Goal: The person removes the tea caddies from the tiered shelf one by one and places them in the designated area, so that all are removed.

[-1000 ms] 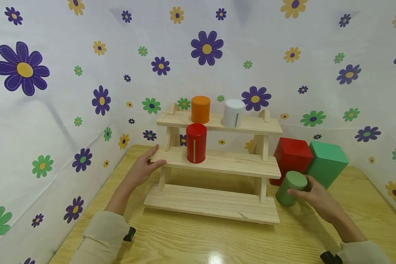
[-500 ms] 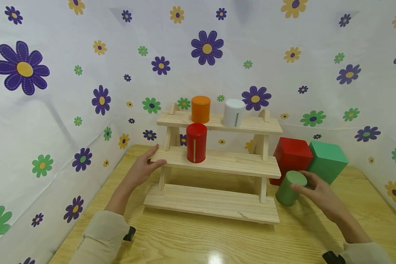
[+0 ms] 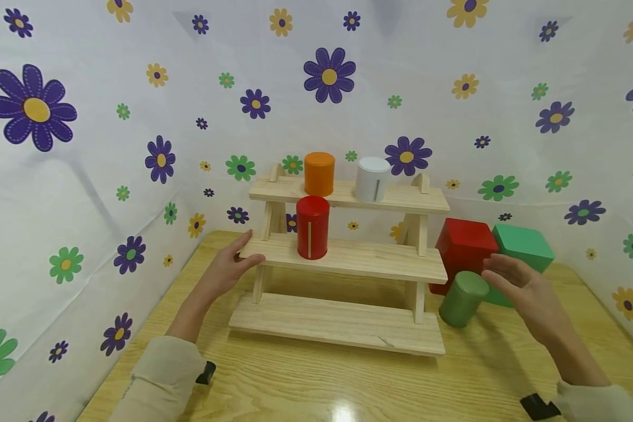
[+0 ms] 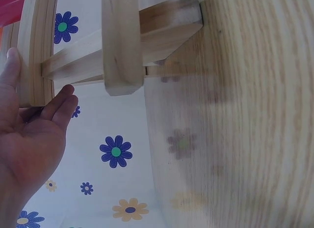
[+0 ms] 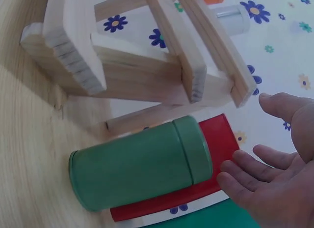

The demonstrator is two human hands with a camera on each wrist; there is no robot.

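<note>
In the head view, my left hand (image 3: 228, 271) holds the left end of the middle board of a three-tier wooden display shelf (image 3: 343, 258). The left wrist view shows the thumb on one face of that board and the fingers at its other side. Beside the shelf's right end, a green canister (image 3: 463, 299) stands upright on the table. My right hand (image 3: 527, 293) hovers just right of its lid, fingers spread and holding nothing; the right wrist view shows a gap between the fingertips and the green canister (image 5: 142, 164).
A tall red canister (image 3: 313, 227) stands on the middle tier. Orange (image 3: 319, 174) and white (image 3: 372, 179) canisters are on the top tier. Behind the green canister are a red box (image 3: 461, 249) and a green box (image 3: 524, 246). A flowered cloth (image 3: 190, 117) surrounds the wooden table (image 3: 295, 381).
My right hand has let go of the green canister and moved up and to the right, away from it. The canister stays where it stood, and my left hand keeps its place on the shelf.
</note>
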